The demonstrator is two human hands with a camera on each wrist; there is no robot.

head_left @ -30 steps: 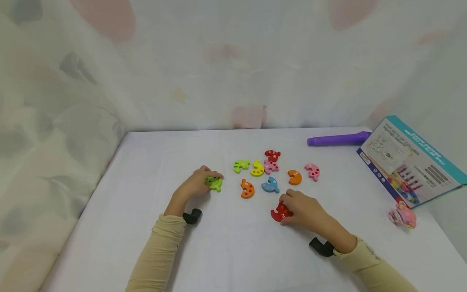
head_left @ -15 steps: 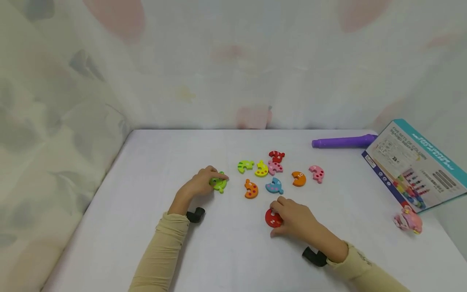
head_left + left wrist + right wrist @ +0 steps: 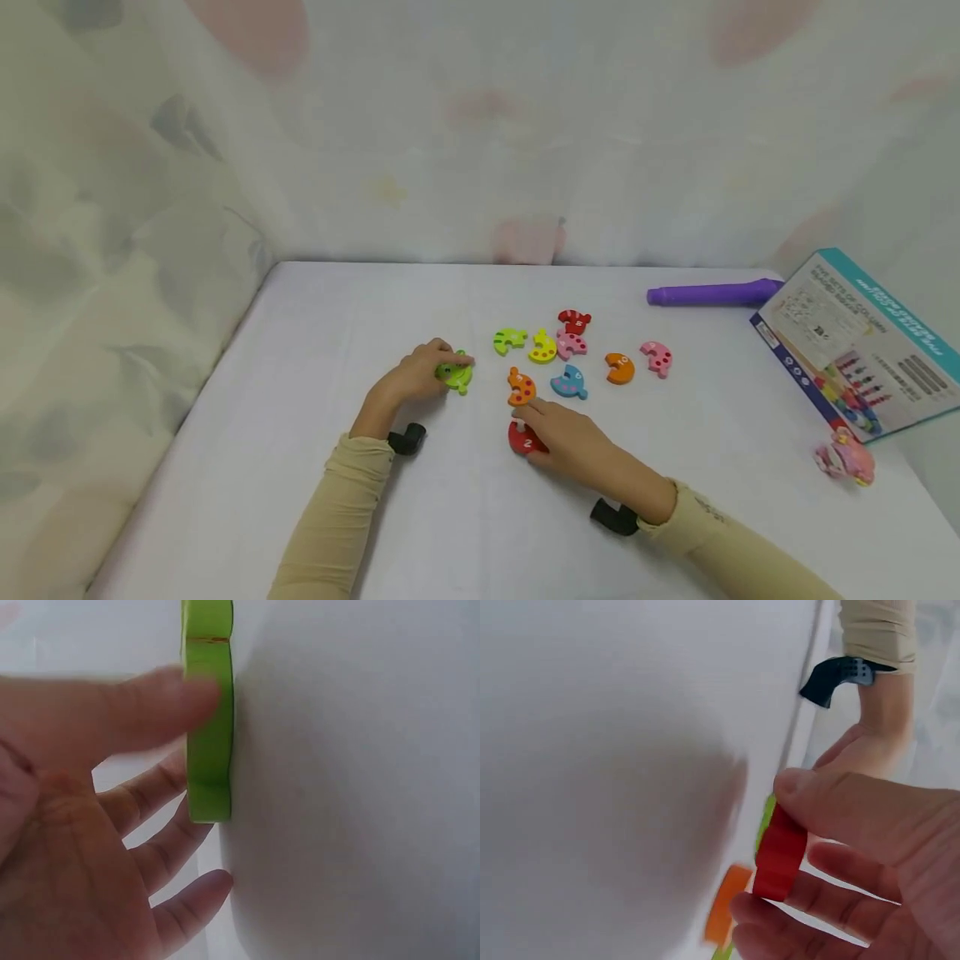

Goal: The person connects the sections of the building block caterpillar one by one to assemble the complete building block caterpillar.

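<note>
My left hand (image 3: 414, 375) holds a green puzzle piece with a frog-like face (image 3: 459, 378) at the table's middle. In the left wrist view, the thumb (image 3: 161, 709) lies on the green piece's edge and the other fingers reach behind it. My right hand (image 3: 581, 446) pinches a red puzzle piece marked 2 (image 3: 521, 439), partly covered by the fingers. Just beyond that hand lies an orange spotted piece (image 3: 522, 387), and close by it a blue spotted piece (image 3: 570, 382). In the right wrist view, the red piece (image 3: 780, 862) sits between thumb and fingers.
Farther back lie a green striped piece (image 3: 509, 341), a yellow one (image 3: 543, 347), a pink one (image 3: 573, 344), a red striped one (image 3: 574, 320), an orange one (image 3: 620, 368) and another pink one (image 3: 657, 358). A purple stick (image 3: 712, 293), box (image 3: 855, 342) and pink toy (image 3: 846, 458) are right.
My right hand has moved left with the red piece, toward the green piece and close to the orange spotted one. The left hand keeps its hold. The head view has shifted slightly.
</note>
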